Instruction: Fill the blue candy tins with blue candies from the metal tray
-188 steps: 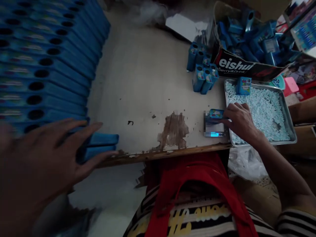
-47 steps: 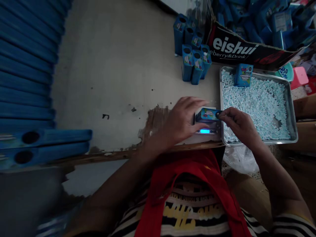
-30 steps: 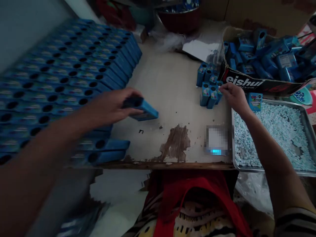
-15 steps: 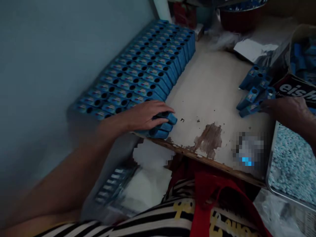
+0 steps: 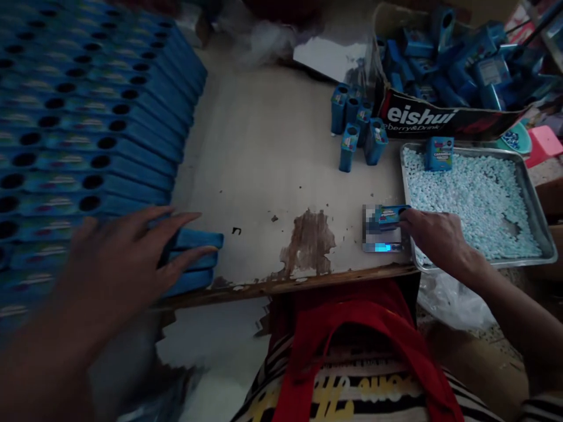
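Note:
My left hand (image 5: 127, 264) is at the front end of long rows of small blue boxes (image 5: 118, 126), each with a dark round hole on top. Its thumb and fingers are wrapped round a blue box (image 5: 197, 239) at the row's end. On the right, my right hand (image 5: 440, 234) pinches another blue box (image 5: 389, 215) by its end. That box lies flat over a small digital scale (image 5: 382, 239) with a lit blue display, partly blurred by pixels. Whether the box rests on the scale is unclear.
Several blue boxes (image 5: 349, 140) stand upright near a carton (image 5: 453, 120) heaped with more. A metal tray (image 5: 552, 249) of pale blue pellets sits at the right, with one blue box (image 5: 438, 153) on them. The table's front edge (image 5: 303, 283) is worn.
The view has swung right. My right hand has moved from the group of standing boxes toward me, to the scale, with a box in it. My left hand remains at the row's front end.

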`<state>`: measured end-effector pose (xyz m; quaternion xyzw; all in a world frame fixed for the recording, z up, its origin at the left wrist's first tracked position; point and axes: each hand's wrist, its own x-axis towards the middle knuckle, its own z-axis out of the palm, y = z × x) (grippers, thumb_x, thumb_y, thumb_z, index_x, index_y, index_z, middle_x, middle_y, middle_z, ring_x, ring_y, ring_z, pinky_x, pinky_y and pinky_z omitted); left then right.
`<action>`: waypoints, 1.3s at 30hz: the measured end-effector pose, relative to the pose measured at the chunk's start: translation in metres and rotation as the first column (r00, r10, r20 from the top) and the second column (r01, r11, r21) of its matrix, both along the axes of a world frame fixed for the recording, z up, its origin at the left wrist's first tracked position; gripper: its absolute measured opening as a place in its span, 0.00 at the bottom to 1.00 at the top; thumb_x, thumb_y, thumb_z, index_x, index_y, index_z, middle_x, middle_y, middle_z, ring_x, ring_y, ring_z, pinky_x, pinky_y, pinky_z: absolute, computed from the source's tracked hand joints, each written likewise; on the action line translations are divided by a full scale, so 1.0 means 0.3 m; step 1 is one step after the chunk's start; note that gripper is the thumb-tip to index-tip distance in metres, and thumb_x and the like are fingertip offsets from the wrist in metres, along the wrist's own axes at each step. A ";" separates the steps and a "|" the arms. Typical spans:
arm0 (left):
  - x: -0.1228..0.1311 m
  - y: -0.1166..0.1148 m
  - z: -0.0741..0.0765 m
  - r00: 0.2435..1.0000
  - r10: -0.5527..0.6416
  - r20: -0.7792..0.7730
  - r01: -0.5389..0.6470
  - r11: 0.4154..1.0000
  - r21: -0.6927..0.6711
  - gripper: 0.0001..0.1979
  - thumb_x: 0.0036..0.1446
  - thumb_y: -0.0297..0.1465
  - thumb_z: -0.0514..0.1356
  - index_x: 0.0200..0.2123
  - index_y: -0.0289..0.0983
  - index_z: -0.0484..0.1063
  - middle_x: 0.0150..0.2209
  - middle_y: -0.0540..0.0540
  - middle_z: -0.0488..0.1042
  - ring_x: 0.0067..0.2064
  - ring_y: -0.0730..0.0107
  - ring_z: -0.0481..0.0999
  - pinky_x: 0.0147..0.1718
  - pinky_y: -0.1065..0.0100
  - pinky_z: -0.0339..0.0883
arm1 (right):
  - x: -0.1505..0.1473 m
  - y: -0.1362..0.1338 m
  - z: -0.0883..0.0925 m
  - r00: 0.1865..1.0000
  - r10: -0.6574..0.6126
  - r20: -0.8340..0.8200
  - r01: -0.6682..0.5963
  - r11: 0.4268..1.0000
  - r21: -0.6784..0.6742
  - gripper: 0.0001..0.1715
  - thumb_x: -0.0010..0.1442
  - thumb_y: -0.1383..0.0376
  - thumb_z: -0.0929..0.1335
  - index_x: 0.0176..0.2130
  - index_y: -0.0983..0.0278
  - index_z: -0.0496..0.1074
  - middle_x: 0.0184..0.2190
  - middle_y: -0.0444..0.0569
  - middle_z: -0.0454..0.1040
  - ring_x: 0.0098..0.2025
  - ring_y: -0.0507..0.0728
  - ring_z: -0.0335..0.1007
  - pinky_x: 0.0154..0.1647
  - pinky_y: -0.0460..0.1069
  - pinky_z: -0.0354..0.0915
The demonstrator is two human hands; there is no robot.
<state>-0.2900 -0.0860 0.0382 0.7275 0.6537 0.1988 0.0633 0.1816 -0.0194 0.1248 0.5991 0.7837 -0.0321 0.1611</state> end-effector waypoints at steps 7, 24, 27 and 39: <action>0.183 0.029 0.076 0.985 -0.133 -0.110 0.137 0.990 0.035 0.30 0.75 0.45 0.60 0.77 0.68 0.62 0.77 0.49 0.69 0.74 0.27 0.73 0.75 0.22 0.54 | 0.153 -0.004 -0.027 0.658 -0.223 -0.719 0.288 0.957 -0.034 0.08 0.72 0.55 0.75 0.45 0.57 0.83 0.30 0.47 0.82 0.32 0.58 0.76 0.33 0.51 0.59; 0.587 0.172 0.044 0.919 -0.377 0.115 0.376 0.926 0.035 0.18 0.75 0.37 0.65 0.65 0.47 0.76 0.63 0.42 0.81 0.65 0.53 0.82 0.66 0.53 0.79 | 0.383 0.012 -0.111 -0.143 -0.697 -0.702 0.217 0.670 -0.710 0.20 0.55 0.55 0.87 0.35 0.64 0.84 0.27 0.46 0.76 0.23 0.47 0.62 0.18 0.43 0.59; 0.602 0.170 0.019 0.891 -0.422 0.168 0.420 0.906 0.050 0.19 0.75 0.36 0.65 0.66 0.46 0.75 0.60 0.42 0.83 0.62 0.54 0.84 0.64 0.55 0.80 | 0.335 0.042 -0.074 -0.138 -0.686 -0.715 0.163 0.696 -0.699 0.19 0.53 0.58 0.87 0.36 0.63 0.83 0.27 0.44 0.72 0.27 0.48 0.64 0.22 0.44 0.61; 0.727 0.184 -0.084 0.825 -0.302 0.479 0.372 0.927 -0.056 0.26 0.68 0.38 0.71 0.67 0.45 0.75 0.62 0.41 0.83 0.64 0.50 0.83 0.66 0.50 0.77 | 0.140 0.082 0.084 0.221 -0.524 -0.823 0.061 0.849 -0.524 0.15 0.63 0.55 0.83 0.40 0.61 0.82 0.22 0.42 0.71 0.25 0.50 0.63 0.23 0.46 0.57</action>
